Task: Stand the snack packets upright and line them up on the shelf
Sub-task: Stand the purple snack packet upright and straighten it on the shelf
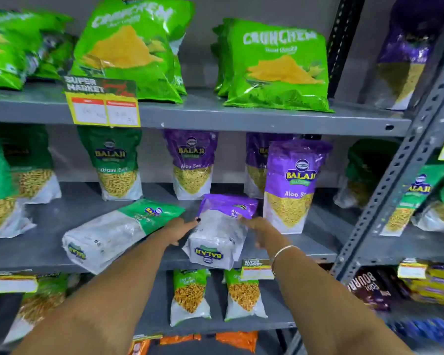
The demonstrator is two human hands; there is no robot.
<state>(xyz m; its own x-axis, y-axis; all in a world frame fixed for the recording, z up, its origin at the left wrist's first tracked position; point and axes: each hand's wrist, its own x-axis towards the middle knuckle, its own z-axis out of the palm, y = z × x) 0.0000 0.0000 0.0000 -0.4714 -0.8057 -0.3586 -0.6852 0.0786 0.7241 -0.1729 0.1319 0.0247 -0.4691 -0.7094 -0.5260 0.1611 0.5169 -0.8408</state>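
Middle shelf (62, 221), grey metal. A purple Aloo Sev packet (221, 231) lies flat at the front edge, its base end hanging slightly over the lip, printed logo upside down toward me. My left hand (178, 230) is on its left side, fingers spread and only partly curled, thumb tip against the packet's upper left edge. My right hand (260, 230) is on its right side, fingers bent around the edge near the purple top; motion blur there, so I cannot tell how firm that grip is. A thin bangle (283, 254) sits on my right wrist.

Just left of my left hand, a green packet (118, 231) also lies flat, angled, base end toward the shelf front, touching or nearly touching my hand.

Just right of my right hand, a second purple packet (292, 185) stands upright near the front. Behind, at the back of the shelf, more packets stand upright: a purple one (191, 162) and a green one (118, 162).

Upper shelf carries bright green Crunchem bags (277, 65). A yellow price tag (103, 106) hangs on its edge.
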